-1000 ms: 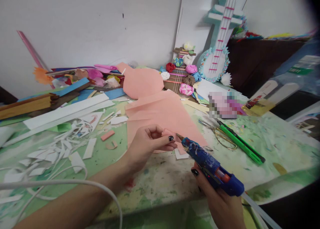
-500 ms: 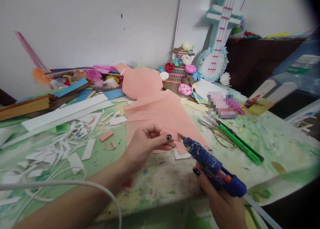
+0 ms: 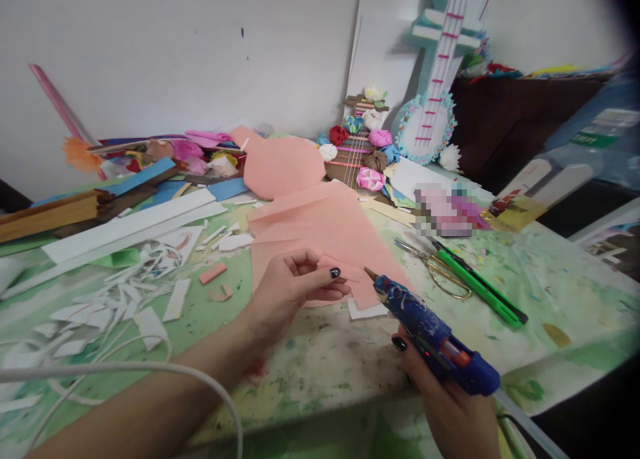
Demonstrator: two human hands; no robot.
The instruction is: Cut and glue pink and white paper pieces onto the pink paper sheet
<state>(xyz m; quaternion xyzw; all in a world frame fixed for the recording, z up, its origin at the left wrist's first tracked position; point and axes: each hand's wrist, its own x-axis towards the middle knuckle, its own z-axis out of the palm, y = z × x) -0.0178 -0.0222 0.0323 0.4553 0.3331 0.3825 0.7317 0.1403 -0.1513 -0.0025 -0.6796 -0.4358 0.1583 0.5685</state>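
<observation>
My left hand [image 3: 293,289] pinches a small folded piece of pink paper [image 3: 345,270] between thumb and fingers, just above the table. My right hand [image 3: 450,405] grips a blue hot glue gun [image 3: 433,332] smeared with old glue. Its brass nozzle points up and left, a short gap away from the pink piece. Under both lie larger sheets of pink paper [image 3: 320,222] spread on the paint-stained green table [image 3: 325,359].
Gold-handled scissors [image 3: 440,269] and a green utility knife [image 3: 480,285] lie to the right. White foam scraps [image 3: 110,299] and long strips cover the left. Paper flowers, coloured offcuts and a foam guitar [image 3: 433,79] stand at the back. A white cord [image 3: 150,372] loops over my left forearm.
The glue gun has drawn back to the right, its nozzle now a little farther from the pink piece. My left hand has stayed nearly in place.
</observation>
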